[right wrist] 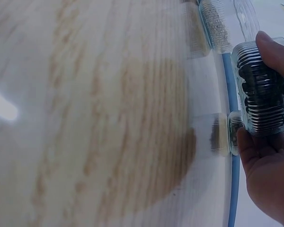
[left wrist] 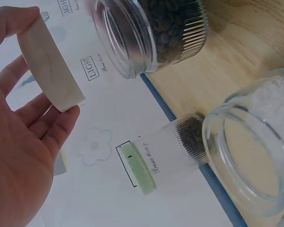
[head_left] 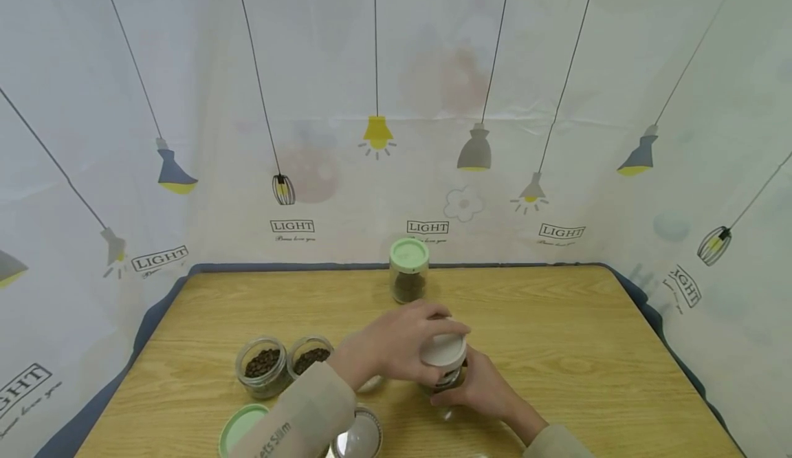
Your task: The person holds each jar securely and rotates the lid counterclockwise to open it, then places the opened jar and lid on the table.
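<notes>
The left hand (head_left: 405, 342), stretched toward two o'clock, pinches a white lid (head_left: 443, 352); the right hand (head_left: 481, 387), toward ten o'clock, grips a jar (right wrist: 260, 92).

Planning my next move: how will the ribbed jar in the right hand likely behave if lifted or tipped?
The ribbed jar is probably fragile, since it looks like clear glass. Its ridges may resist slipping. Dark beans could spill if it tips, as the white lid appears to be off.
</notes>
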### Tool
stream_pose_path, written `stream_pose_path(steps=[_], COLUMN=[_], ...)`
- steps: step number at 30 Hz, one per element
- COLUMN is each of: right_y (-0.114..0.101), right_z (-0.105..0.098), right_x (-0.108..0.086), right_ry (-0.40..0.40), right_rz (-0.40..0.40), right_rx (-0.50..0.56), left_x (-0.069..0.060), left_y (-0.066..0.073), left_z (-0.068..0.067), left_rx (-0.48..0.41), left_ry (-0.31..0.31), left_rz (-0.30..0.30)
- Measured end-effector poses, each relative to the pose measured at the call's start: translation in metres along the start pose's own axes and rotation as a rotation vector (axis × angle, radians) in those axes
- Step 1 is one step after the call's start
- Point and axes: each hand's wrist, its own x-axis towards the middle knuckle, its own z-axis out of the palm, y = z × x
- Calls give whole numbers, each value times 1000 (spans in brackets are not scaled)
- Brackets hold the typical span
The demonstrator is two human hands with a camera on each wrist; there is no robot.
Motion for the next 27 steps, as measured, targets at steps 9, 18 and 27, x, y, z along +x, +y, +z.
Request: stream_pose_path(steps=[9, 18, 27], right_y=[2, 2, -1], right_z=[-1, -2, 0], right_x=[0, 3, 8], right_ry=[13, 31, 50], right_rz=[2, 4, 22], right_rx=[36, 9, 25], left_x=[-2, -16, -35], left_y=[1, 0, -3], left_z=[-9, -16, -24], left_rx=[7, 30, 0], left_ry=[-10, 13, -5], left_rz=[6, 33, -18])
